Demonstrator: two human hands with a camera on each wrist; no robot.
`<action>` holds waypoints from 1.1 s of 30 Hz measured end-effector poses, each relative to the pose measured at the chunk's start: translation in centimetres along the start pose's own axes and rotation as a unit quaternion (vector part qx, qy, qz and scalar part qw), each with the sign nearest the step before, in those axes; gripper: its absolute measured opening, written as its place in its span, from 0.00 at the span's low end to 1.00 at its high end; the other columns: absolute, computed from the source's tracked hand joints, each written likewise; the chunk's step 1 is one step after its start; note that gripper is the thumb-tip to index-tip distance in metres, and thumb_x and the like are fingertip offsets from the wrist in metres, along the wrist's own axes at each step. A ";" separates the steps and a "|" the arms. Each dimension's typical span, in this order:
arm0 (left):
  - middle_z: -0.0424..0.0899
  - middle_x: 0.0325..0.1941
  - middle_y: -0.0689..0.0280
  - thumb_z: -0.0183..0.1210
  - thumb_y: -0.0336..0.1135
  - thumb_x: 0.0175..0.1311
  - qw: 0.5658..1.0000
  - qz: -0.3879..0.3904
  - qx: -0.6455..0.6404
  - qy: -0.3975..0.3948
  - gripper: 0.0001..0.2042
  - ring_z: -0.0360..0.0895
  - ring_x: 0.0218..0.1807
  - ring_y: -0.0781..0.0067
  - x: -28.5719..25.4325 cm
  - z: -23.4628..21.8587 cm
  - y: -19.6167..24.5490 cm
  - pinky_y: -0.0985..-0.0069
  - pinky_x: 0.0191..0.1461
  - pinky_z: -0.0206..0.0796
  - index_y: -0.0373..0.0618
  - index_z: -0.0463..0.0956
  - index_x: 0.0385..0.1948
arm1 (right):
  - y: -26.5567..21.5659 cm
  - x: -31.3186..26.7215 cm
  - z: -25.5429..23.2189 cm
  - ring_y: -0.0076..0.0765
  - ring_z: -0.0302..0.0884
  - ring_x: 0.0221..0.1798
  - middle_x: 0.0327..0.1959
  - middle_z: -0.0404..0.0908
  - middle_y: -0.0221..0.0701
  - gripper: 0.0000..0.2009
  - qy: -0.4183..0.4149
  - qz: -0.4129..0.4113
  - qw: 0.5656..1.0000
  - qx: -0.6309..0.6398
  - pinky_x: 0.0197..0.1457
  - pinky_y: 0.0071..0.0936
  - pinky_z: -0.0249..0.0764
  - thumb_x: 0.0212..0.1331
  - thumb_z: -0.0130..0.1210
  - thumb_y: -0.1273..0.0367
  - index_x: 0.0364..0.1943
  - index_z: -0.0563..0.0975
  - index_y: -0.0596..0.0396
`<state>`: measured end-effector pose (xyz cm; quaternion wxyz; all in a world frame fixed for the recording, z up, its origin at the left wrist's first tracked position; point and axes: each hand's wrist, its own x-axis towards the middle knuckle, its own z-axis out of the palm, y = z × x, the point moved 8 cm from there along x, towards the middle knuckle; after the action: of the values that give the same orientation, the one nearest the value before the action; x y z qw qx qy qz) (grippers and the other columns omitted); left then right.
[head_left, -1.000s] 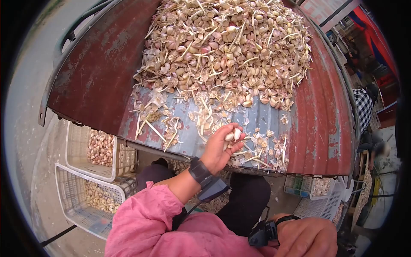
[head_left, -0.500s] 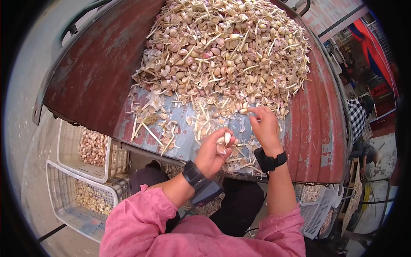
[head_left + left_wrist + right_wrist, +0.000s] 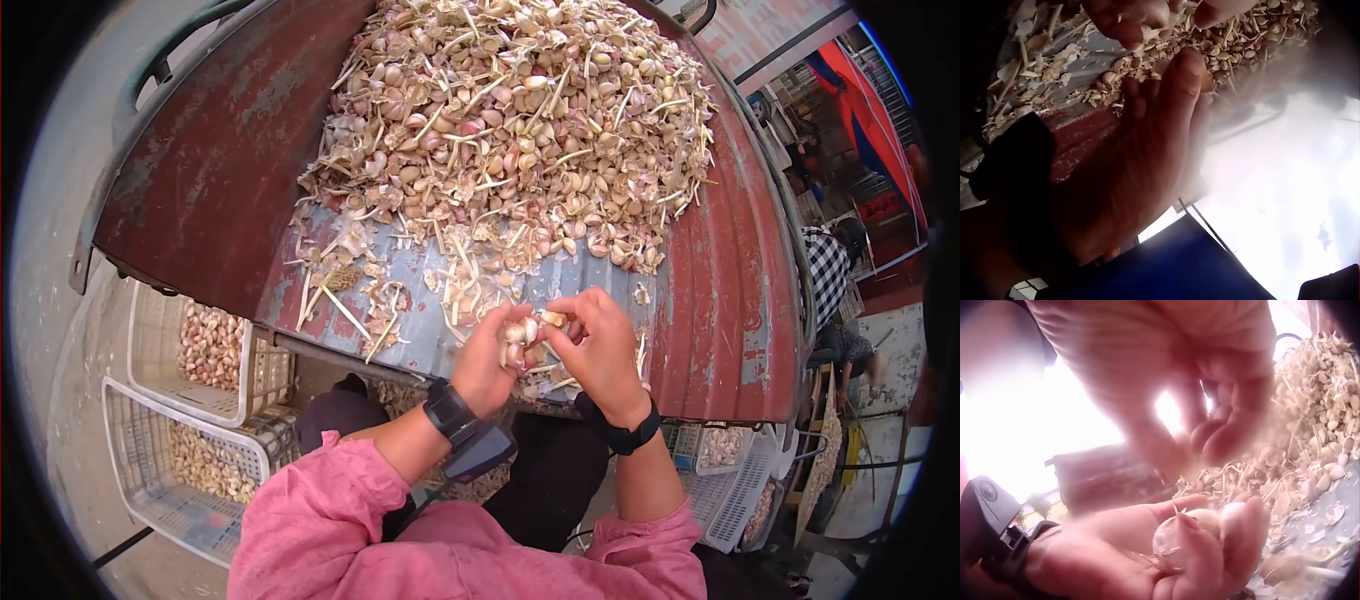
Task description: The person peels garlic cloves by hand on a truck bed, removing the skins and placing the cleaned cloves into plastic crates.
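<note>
In the head view the left hand (image 3: 485, 365) is palm up, its fingers curled round several garlic cloves (image 3: 516, 345). Beside it the right hand (image 3: 600, 350) pinches one yellowish clove (image 3: 552, 319) between thumb and fingertips. The right wrist view shows the cloves (image 3: 1172, 540) lying in the left palm (image 3: 1110, 550), with the right hand (image 3: 1172, 381) just above. A large heap of garlic cloves and dry stalks (image 3: 520, 130) lies on the metal surface beyond both hands.
Loose skins and stalks (image 3: 350, 300) lie on the red and grey corrugated metal (image 3: 720, 300). Plastic crates (image 3: 115, 430) with cloves stand at the lower left, more crates (image 3: 735, 500) at the lower right. Another person in a checked top (image 3: 825, 270) is at the far right.
The right hand came up from the lower right to the heap's near edge, took a clove, and moved back beside the left hand. The left hand still holds its cloves.
</note>
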<state>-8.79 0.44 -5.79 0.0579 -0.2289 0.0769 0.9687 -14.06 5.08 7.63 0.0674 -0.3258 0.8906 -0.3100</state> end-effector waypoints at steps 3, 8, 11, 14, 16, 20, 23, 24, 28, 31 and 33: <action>0.74 0.37 0.63 0.44 0.39 0.60 0.999 -0.012 -0.047 0.019 0.11 0.73 0.37 0.73 -1.2 1.5 0.0 0.85 0.23 0.61 0.43 0.67 0.38 | -1.5 -0.2 0.9 0.22 0.69 0.24 0.26 0.70 0.31 0.12 -0.065 -0.002 0.996 0.055 0.28 0.17 0.67 0.42 0.57 0.76 0.35 0.76 0.58; 0.74 0.37 0.62 0.45 0.38 0.58 0.998 -0.003 -0.062 0.005 0.10 0.74 0.37 0.72 -0.3 0.1 0.6 0.85 0.21 0.60 0.44 0.67 0.37 | 7.4 6.6 0.8 0.38 0.74 0.27 0.27 0.75 0.39 0.09 0.073 0.031 0.997 -0.009 0.31 0.28 0.69 0.46 0.53 0.73 0.34 0.76 0.57; 0.74 0.37 0.62 0.46 0.37 0.58 0.997 0.008 -0.072 0.019 0.10 0.74 0.37 0.72 -0.1 0.3 1.3 0.86 0.20 0.59 0.45 0.67 0.37 | 10.5 9.1 4.7 0.43 0.73 0.26 0.28 0.76 0.40 0.09 0.003 -0.025 0.996 -0.083 0.31 0.31 0.70 0.45 0.53 0.73 0.33 0.76 0.58; 0.74 0.36 0.63 0.47 0.37 0.57 0.997 0.010 -0.070 0.026 0.09 0.74 0.37 0.73 0.3 0.0 1.5 0.86 0.20 0.58 0.45 0.67 0.36 | 10.5 7.9 4.8 0.31 0.73 0.24 0.25 0.76 0.34 0.08 -0.060 0.062 0.996 -0.017 0.30 0.24 0.69 0.45 0.54 0.72 0.31 0.76 0.57; 0.74 0.36 0.64 0.47 0.37 0.57 0.998 0.007 -0.062 0.029 0.09 0.74 0.37 0.73 0.2 -0.3 1.5 0.87 0.20 0.57 0.45 0.67 0.36 | 10.8 5.9 4.6 0.18 0.71 0.26 0.23 0.75 0.27 0.08 -0.067 0.096 0.989 0.088 0.29 0.16 0.68 0.45 0.55 0.74 0.31 0.74 0.59; 0.74 0.34 0.68 0.48 0.37 0.58 0.999 0.010 0.025 0.034 0.09 0.72 0.33 0.78 -0.1 0.0 0.7 0.89 0.19 0.54 0.46 0.68 0.37 | 9.0 1.6 2.5 0.18 0.72 0.30 0.27 0.74 0.27 0.09 -0.020 0.133 0.950 0.281 0.32 0.17 0.70 0.45 0.54 0.78 0.32 0.70 0.60; 0.73 0.32 0.71 0.48 0.36 0.59 0.995 0.004 0.095 0.017 0.09 0.69 0.29 0.83 -0.1 0.3 -0.6 0.89 0.19 0.53 0.47 0.69 0.39 | 7.0 -0.3 1.6 0.19 0.72 0.32 0.28 0.74 0.29 0.08 0.055 0.149 0.911 0.380 0.33 0.16 0.70 0.47 0.54 0.78 0.33 0.69 0.61; 0.73 0.32 0.73 0.48 0.37 0.60 0.993 -0.002 0.119 -0.009 0.09 0.68 0.27 0.85 -0.2 0.9 -0.8 0.89 0.19 0.52 0.47 0.69 0.40 | 6.7 -0.8 2.0 0.20 0.73 0.31 0.28 0.74 0.29 0.08 0.059 0.155 0.901 0.402 0.33 0.16 0.70 0.48 0.53 0.78 0.33 0.69 0.63; 0.73 0.32 0.71 0.51 0.38 0.58 0.990 0.036 0.133 -0.017 0.13 0.71 0.31 0.84 -1.0 1.8 -0.5 0.90 0.19 0.57 0.44 0.67 0.42 | 6.2 -2.9 3.2 0.21 0.73 0.28 0.28 0.74 0.30 0.11 0.097 0.169 0.906 0.375 0.31 0.15 0.70 0.48 0.53 0.78 0.37 0.69 0.64; 0.74 0.32 0.71 0.53 0.40 0.58 0.990 0.023 0.139 -0.019 0.15 0.71 0.30 0.85 -1.0 1.9 -0.8 0.90 0.20 0.57 0.43 0.67 0.43 | 5.9 -3.4 2.9 0.21 0.73 0.28 0.26 0.74 0.30 0.12 0.086 0.164 0.915 0.357 0.29 0.15 0.71 0.48 0.54 0.77 0.38 0.69 0.64; 0.74 0.30 0.70 0.53 0.37 0.57 0.987 -0.001 0.156 -0.024 0.14 0.69 0.27 0.86 -1.2 2.2 -0.9 0.90 0.20 0.56 0.41 0.67 0.43 | 5.0 -3.2 1.8 0.19 0.72 0.27 0.25 0.73 0.28 0.12 0.067 0.174 0.907 0.377 0.27 0.15 0.69 0.48 0.55 0.75 0.38 0.70 0.63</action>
<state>-8.53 1.64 -3.41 0.0957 -0.1938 0.2256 0.9500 -13.63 9.11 2.94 0.1786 -0.0944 0.7523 -0.6270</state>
